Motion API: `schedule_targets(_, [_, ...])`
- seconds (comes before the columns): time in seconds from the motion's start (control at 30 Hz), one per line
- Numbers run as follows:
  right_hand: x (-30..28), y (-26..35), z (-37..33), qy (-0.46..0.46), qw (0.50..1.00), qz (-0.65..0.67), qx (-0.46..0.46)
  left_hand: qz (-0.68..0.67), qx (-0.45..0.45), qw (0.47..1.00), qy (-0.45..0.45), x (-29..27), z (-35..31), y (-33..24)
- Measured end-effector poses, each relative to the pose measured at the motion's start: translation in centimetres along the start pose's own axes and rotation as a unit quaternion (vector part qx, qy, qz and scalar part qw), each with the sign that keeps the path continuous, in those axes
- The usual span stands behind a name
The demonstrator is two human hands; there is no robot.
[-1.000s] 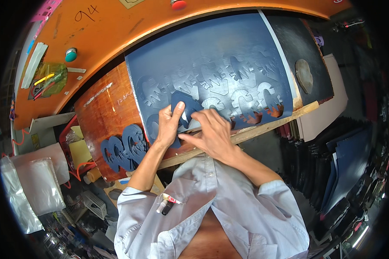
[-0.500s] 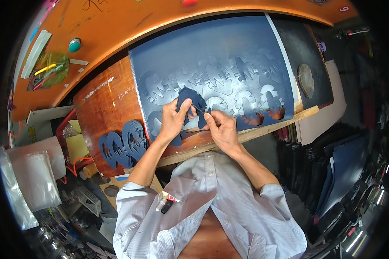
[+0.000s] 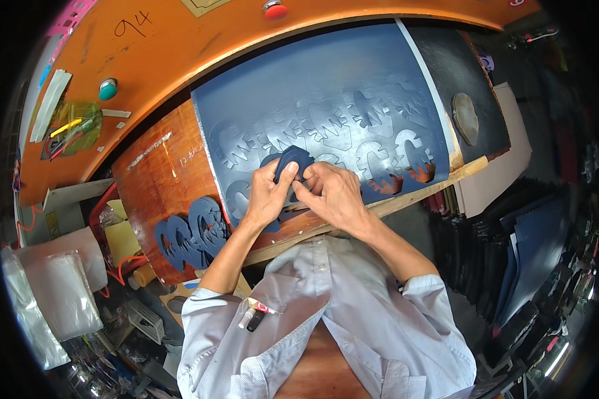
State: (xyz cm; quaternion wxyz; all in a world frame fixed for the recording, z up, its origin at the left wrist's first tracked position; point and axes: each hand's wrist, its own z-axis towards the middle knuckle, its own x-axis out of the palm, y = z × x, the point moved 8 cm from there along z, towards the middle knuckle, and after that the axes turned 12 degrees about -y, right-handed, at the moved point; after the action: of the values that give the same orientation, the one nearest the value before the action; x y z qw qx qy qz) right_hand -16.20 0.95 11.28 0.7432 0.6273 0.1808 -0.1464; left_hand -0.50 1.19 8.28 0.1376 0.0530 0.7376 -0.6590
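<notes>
My left hand (image 3: 270,193) is closed on a small stack of dark blue cut-out pieces (image 3: 291,159), thumb on top. Against the stack's right side, my right hand (image 3: 335,194) has its fingers curled and pinched in; its fingertips are partly hidden. Both hands are above the near edge of a large dark blue sheet (image 3: 279,80). Curved, toothed outlines are cut into that sheet, and some openings show the board below. More cut-out pieces (image 3: 206,223) lie in overlapping piles to the left of my left forearm.
The sheet lies on a reddish wooden board (image 3: 156,166) with a pale wooden strip (image 3: 419,187) along its near edge. Beyond stands an orange panel with a green button (image 3: 108,89) and a red button (image 3: 275,10). A flat oval disc (image 3: 468,118) sits on the dark plate at right.
My right hand has drawn in against the stack, its fingers now curled at the stack's side. A thin pale line seen between hand and stack before is no longer visible. The stack looks more upright.
</notes>
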Motion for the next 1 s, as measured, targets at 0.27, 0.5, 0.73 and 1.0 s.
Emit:
schedule_targets(0.27, [1.7,0.3,1.4,0.141,0.983,-0.056,-0.106,0.076,0.081,0.994,-0.006,0.3,-0.7,-1.6])
schedule_targets(0.5, [0.5,0.4,-0.8,-0.053,0.986,-0.033,-0.156,-0.037,-0.076,0.987,-0.133,-2.0,2.3,1.6])
schedule_targets(0.73, [-0.6,-4.0,-5.7,-0.056,0.997,-0.026,0.053,-0.103,0.012,0.960,-0.260,-13.7,7.8,-3.9])
schedule_targets(1.0, [2.4,2.1,-5.7,0.031,0.997,0.026,-0.069,0.220,0.331,0.917,-0.024,-10.9,0.6,-6.0])
